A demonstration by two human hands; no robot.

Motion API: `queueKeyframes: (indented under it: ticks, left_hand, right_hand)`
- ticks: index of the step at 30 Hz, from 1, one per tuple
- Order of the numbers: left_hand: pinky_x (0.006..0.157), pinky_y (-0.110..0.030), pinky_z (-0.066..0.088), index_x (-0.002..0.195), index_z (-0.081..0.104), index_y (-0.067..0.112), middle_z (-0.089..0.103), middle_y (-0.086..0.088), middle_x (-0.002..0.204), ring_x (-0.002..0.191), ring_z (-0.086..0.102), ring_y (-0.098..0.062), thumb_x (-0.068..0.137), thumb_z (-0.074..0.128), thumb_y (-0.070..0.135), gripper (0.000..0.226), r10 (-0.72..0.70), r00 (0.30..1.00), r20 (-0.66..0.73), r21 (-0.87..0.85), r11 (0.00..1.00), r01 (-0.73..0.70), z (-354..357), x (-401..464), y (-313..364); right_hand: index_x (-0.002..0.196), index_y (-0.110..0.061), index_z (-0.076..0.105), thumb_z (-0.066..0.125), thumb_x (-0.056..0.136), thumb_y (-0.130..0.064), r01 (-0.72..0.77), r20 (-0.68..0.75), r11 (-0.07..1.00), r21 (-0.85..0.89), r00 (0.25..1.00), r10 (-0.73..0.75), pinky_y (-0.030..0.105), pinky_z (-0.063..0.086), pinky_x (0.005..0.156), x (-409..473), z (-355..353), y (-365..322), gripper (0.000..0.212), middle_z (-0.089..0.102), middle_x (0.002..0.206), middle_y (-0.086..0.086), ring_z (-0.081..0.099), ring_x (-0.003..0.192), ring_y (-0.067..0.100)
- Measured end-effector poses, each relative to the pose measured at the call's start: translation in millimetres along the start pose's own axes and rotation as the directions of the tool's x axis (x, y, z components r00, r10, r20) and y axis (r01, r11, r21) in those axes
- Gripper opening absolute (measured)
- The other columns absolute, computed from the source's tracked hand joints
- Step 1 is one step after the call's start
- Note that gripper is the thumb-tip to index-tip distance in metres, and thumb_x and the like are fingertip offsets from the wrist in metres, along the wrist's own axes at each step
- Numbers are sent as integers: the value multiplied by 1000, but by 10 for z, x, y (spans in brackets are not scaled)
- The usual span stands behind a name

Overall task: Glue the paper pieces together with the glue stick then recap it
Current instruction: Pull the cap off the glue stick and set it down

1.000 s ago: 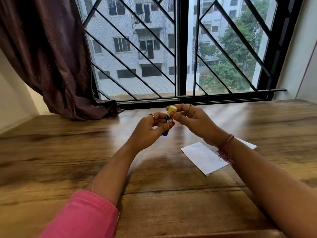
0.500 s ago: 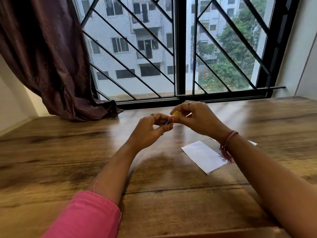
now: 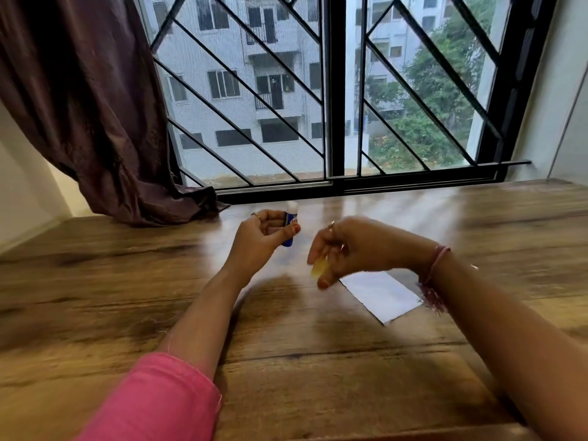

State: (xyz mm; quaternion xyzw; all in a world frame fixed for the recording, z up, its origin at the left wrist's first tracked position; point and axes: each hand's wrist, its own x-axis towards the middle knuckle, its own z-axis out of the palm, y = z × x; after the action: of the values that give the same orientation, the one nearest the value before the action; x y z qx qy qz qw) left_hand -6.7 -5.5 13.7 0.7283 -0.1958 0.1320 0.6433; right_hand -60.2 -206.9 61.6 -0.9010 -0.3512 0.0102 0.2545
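holding the glue stick [image 3: 289, 229] upright in the left hand [image 3: 259, 241], fingers curled round the blue barrel, white glue tip poking out the top with the cap off. right hand [image 3: 353, 249] is a bit blurry but it's pinching the yellow cap [image 3: 318, 269] between thumb and fingertips, held apart from the stick, just to its right and nearer. both hands are up off the wooden table [image 3: 127, 297]. white paper pieces [image 3: 380, 296] lie flat on the table under the right wrist, right of the cap. dark curtain [image 3: 86, 100] bunched at the far left by the barred window [image 3: 334, 90]
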Motion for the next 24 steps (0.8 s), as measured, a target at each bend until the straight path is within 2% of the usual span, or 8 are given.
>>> queueKeyframes:
  ticks: [3, 6, 8, 13, 16, 20, 22, 24]
  left_hand:
    - [73, -25, 56, 92, 65, 18, 74, 3, 84, 83, 70, -11, 76, 77, 17, 20, -27, 999, -42, -98, 995, 23, -11, 11, 3]
    - [73, -25, 57, 92, 65, 19, 74, 5, 81, 82, 70, -11, 76, 77, 18, 20, -29, 999, -45, -105, 994, 24, -15, 11, 2]
    - [74, -26, 57, 92, 64, 19, 74, 6, 80, 82, 70, -10, 76, 77, 19, 21, -24, 999, -43, -93, 995, 20, -6, 10, 4]
    - [72, -23, 56, 93, 64, 19, 73, 6, 83, 81, 69, -8, 76, 77, 20, 22, -12, 999, -39, -72, 997, 10, 13, 2, 26]
    - [69, -19, 54, 93, 64, 19, 73, 6, 83, 81, 69, -7, 76, 77, 20, 22, -11, 999, -37, -75, 997, 9, 16, -3, 34]
    - [71, -22, 55, 94, 65, 19, 73, 4, 85, 83, 70, -9, 76, 77, 19, 21, -21, 999, -41, -103, 995, 16, 20, -6, 56]
    - [73, -24, 56, 94, 65, 19, 73, 4, 86, 84, 70, -12, 77, 77, 19, 21, -31, 999, -40, -133, 991, 25, 26, -9, 67]
    - [73, -26, 56, 94, 67, 19, 72, -1, 92, 88, 70, -17, 75, 77, 22, 21, -46, 998, -39, -171, 985, 39, 34, -15, 88]
  right_hand:
    - [91, -21, 68, 86, 66, -26, 1, 143, 998, 56, 990, -9, 1, 38, 57, 24, 146, -80, 31, 68, 70, -24, 60, 59, -11]
    - [95, -12, 69, 82, 71, -18, -38, 209, 999, 28, 977, 32, 1, 40, 58, 32, 240, -110, 29, 72, 80, -12, 60, 58, -12]
    - [94, -11, 68, 79, 73, -13, -53, 235, 998, 29, 971, 45, 3, 42, 59, 28, 258, -111, 23, 75, 84, -6, 62, 59, -10]
    - [91, -17, 68, 81, 72, -17, -60, 249, 998, 6, 967, 57, 7, 45, 60, 23, 260, -127, 23, 76, 84, -2, 61, 58, -6]
    - [94, -17, 67, 77, 74, -12, -62, 270, 998, -4, 961, 61, 8, 43, 59, 12, 237, -135, 23, 74, 80, -6, 61, 59, -4]
    - [100, -27, 64, 81, 72, -26, -78, 227, 997, 10, 971, 74, 19, 47, 69, -23, 84, -81, 33, 72, 84, -6, 60, 67, 1]
    - [101, -25, 65, 81, 72, -30, -132, 137, 988, 83, 983, 120, 23, 50, 76, -29, 0, -4, 34, 73, 86, -4, 63, 72, 5]
    - [101, -22, 65, 79, 75, -27, -176, 5, 963, 205, 984, 179, 25, 55, 74, -23, -32, 82, 29, 73, 92, 3, 64, 76, 11]
